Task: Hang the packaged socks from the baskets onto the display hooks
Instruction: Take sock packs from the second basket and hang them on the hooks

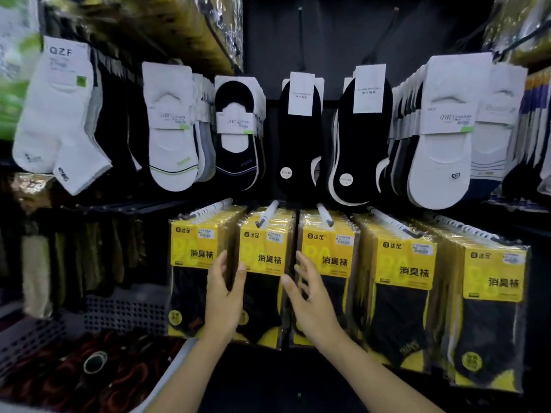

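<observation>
Yellow-and-black sock packs hang in several full rows on white-tipped display hooks [269, 211] along the lower rail. My left hand [225, 289] is raised with straight fingers at the left edge of the second stack of packs [264, 254]. My right hand [307, 289] is spread open at that stack's right side, in front of the third stack [328, 257]. Neither hand holds a pack. Whether the fingertips touch the packs I cannot tell.
Above hang rows of white and black low-cut socks [301, 135] on cards. Two hooks [299, 37] at the top centre are bare. At lower left stands a grey perforated basket [98, 314] with dark red items inside. Brownish socks hang at left.
</observation>
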The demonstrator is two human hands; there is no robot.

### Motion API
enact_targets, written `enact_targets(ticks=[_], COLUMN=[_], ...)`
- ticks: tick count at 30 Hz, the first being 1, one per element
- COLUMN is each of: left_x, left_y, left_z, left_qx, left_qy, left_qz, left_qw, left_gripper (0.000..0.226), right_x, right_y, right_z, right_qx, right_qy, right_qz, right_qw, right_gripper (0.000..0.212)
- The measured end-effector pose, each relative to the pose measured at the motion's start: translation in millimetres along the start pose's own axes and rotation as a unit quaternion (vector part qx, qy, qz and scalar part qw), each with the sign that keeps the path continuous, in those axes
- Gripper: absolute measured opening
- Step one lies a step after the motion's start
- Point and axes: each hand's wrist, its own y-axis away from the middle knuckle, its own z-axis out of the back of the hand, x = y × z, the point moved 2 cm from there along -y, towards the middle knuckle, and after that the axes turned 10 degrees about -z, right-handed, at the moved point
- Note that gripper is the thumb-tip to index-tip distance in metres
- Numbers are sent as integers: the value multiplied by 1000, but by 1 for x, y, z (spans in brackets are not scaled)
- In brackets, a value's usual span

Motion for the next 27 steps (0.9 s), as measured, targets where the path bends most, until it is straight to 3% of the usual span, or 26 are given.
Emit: enact_targets(ticks=[4, 8, 14, 23, 27], left_x=[19, 27, 37, 44, 48], left_y=[-18, -32, -50, -47, -35], left_z=[-1, -8, -16, -17, -13], left_qx=[61, 131, 158, 163, 157], left_qy=[-6, 53, 95, 108, 120], left_qz=[34, 84, 55, 59, 55], left_qw=[998, 986, 981, 979, 979], left_gripper=[63, 71, 68, 41, 57], right_x=[-4, -7, -19, -28, -32], right_y=[-26, -49, -79, -83, -73], right_z=[-34, -44, -39, -36, -39], right_qx=[25, -31, -40, -3, 6], right_qy=[-55, -107, -125, -143, -159], right_qz=[-47, -72, -73, -44, -71], right_qw=[997, 991, 989, 989, 985], right_gripper=[86, 93, 100, 67, 47])
